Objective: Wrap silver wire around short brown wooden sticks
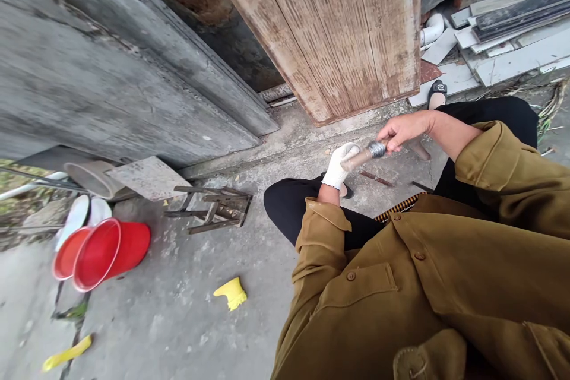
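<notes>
A white glove covers my left hand point(339, 165), which is closed around one end of a round wooden stick point(355, 160). Grey metal wire point(376, 149) is wound in a tight coil about the stick near its other end. My right hand point(404, 130) is bare, its thumb and fingers closed on the stick just beyond the coil. The stick is tilted between both hands, above the concrete between my knees. Below it on the ground lie a rusty brown rod point(376, 179) and a short dark rod point(422, 187).
Ahead leans a worn wooden door panel point(338, 41). A low wooden stool point(218, 206) and red buckets point(133, 243) stand at left. Yellow pieces point(231, 293) lie on the concrete. Stacked tiles and boards point(525, 41) are at right, near a white pipe point(433, 29).
</notes>
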Demonstrator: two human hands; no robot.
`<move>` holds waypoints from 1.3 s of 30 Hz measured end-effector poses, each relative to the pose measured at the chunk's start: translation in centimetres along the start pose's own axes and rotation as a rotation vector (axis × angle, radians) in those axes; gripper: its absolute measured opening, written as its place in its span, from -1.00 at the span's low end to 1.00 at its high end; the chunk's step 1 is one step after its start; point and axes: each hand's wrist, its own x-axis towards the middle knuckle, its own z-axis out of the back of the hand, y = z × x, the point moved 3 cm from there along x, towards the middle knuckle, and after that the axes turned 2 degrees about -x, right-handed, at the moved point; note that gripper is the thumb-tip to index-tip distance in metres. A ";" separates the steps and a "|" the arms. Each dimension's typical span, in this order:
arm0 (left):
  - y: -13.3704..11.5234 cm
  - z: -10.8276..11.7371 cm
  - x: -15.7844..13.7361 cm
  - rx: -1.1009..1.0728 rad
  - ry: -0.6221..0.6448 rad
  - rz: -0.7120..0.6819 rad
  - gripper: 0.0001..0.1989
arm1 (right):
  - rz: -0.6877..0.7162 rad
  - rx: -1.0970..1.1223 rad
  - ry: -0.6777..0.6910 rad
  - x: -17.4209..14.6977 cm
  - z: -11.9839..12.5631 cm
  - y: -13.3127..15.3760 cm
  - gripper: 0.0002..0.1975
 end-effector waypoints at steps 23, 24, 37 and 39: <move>-1.2 0.1 -0.8 0.410 0.152 -0.117 -0.78 | -0.425 -0.502 0.111 1.9 0.0 -5.1 -0.81; -1.1 0.2 -0.7 0.421 0.143 -0.117 -0.78 | -0.394 -0.427 0.170 1.8 -0.3 -5.0 -0.79; -1.2 -1.5 -0.9 -0.204 0.119 -0.055 -0.60 | 0.139 0.200 -0.814 -1.6 3.6 0.4 -0.75; -1.6 -2.0 -1.0 -0.220 0.168 -0.070 -0.61 | 0.062 0.166 -1.022 -1.9 4.5 -0.4 -0.76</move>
